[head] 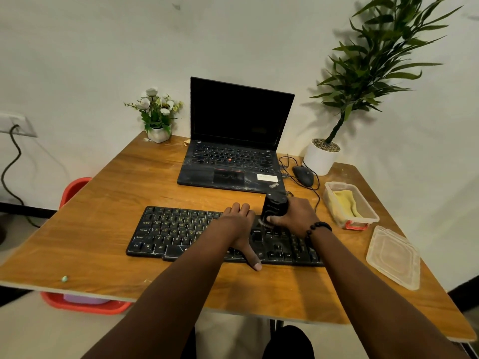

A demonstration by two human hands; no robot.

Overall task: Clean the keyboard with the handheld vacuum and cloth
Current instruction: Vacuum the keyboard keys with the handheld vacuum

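Right hand (294, 216) gripping handheld vacuum (275, 206), apparently touching keyboard (166, 231), left hand (239, 224) flat

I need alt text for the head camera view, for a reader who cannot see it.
A person's right hand grips a black handheld vacuum standing on a dusty black keyboard, while the left hand rests flat on the keys. Behind on the wooden table is an open ThinkPad laptop; at right, a yellow cloth lies in a plastic container.
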